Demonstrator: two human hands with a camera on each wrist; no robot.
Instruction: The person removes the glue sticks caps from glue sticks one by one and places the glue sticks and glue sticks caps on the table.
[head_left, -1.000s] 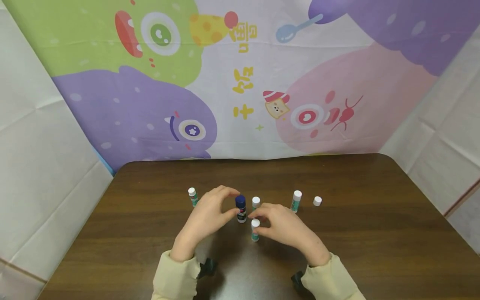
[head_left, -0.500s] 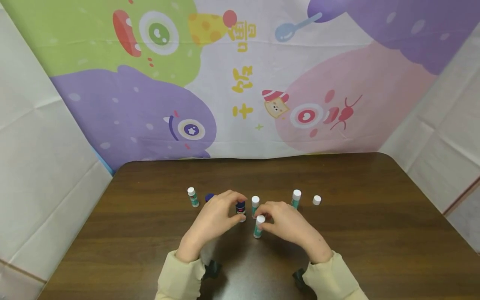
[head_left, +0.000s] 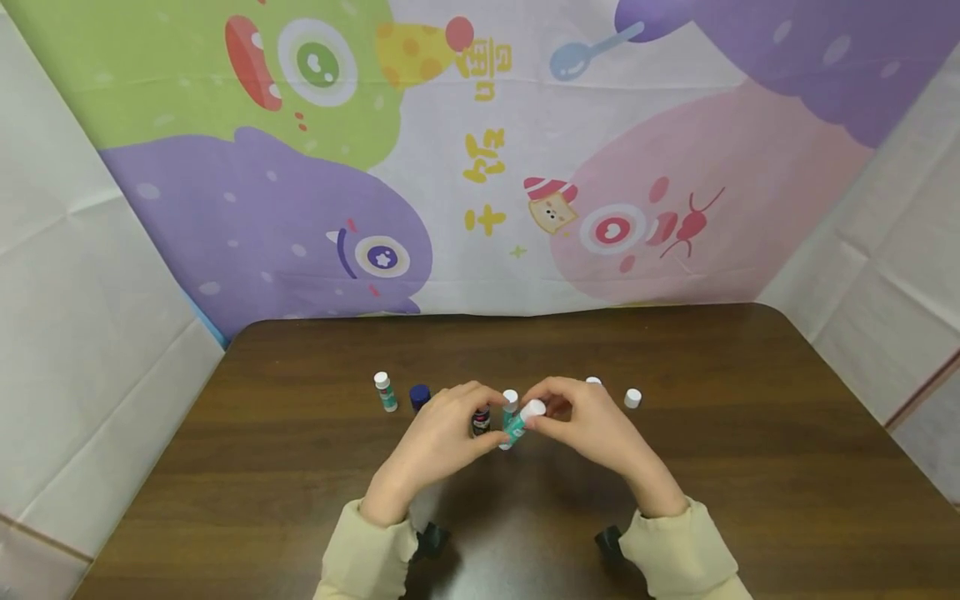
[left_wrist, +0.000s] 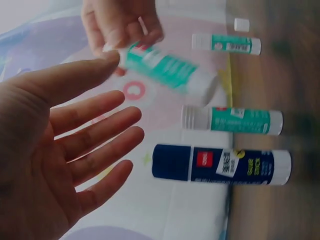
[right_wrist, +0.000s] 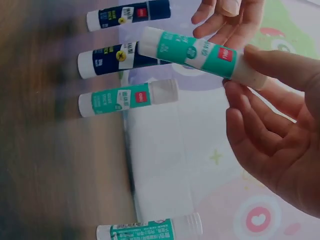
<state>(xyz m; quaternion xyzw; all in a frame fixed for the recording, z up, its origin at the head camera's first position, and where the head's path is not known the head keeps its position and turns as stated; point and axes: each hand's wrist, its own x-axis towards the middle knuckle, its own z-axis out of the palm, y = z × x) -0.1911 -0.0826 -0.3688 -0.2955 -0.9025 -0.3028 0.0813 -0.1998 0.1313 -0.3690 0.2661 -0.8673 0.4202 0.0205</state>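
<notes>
A green glue stick (right_wrist: 192, 54) is hanging tilted above the tabletop (head_left: 300, 500). The right hand (head_left: 596, 421) is pinching it by its white cap (right_wrist: 251, 75) between thumb and bent fingers, probably because this is leaving the barrel uncovered. The left hand (head_left: 446, 425) is holding its fingers spread and gripping nothing, near the stick's lower end. A navy glue stick (left_wrist: 220, 166) and a second green stick (left_wrist: 245, 120) are standing upright close by, presumably on their bases for steadiness.
</notes>
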